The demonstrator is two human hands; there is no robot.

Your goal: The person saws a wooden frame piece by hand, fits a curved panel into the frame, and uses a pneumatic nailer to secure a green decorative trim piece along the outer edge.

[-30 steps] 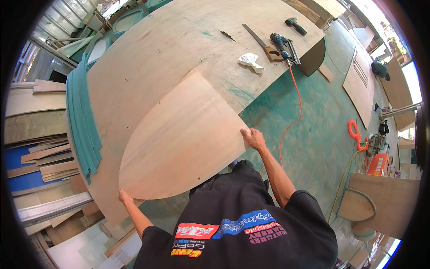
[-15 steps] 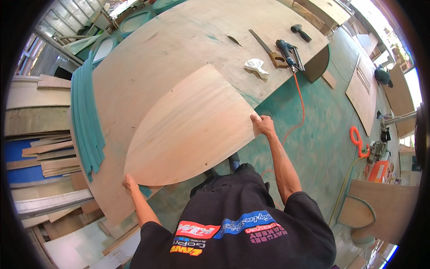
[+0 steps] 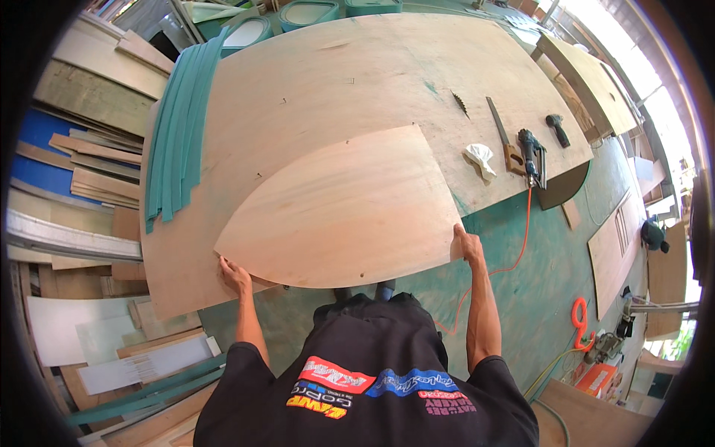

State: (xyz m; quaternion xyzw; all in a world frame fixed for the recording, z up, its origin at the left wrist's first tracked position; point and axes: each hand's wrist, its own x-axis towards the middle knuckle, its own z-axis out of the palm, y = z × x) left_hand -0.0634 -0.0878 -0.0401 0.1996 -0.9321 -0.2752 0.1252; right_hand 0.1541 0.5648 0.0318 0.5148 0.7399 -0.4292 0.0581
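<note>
A thin plywood panel (image 3: 350,208) with one long curved edge lies over the near part of a big plywood work table (image 3: 298,67). My left hand (image 3: 237,276) grips its pointed left end, fingers partly hidden beneath. At the right corner my right hand (image 3: 467,243) is closed on the edge, thumb on top. To the right on the table are a crumpled white cloth or paper (image 3: 480,158), a handsaw (image 3: 503,138) with a wooden handle, a nail gun (image 3: 531,156) with an orange hose (image 3: 525,238), and a dark power tool (image 3: 556,130).
Long teal strips (image 3: 179,134) lie along the table's left side. A short serrated blade (image 3: 459,103) rests beyond the panel. Stacked boards (image 3: 104,171) stand left of the table. Green-stained floor (image 3: 417,305) shows at the near right, with an orange coiled hose (image 3: 579,320) farther right.
The view has swung left, shifting the table and tools rightward in it. The panel has turned slightly clockwise, still held at both ends by my hands.
</note>
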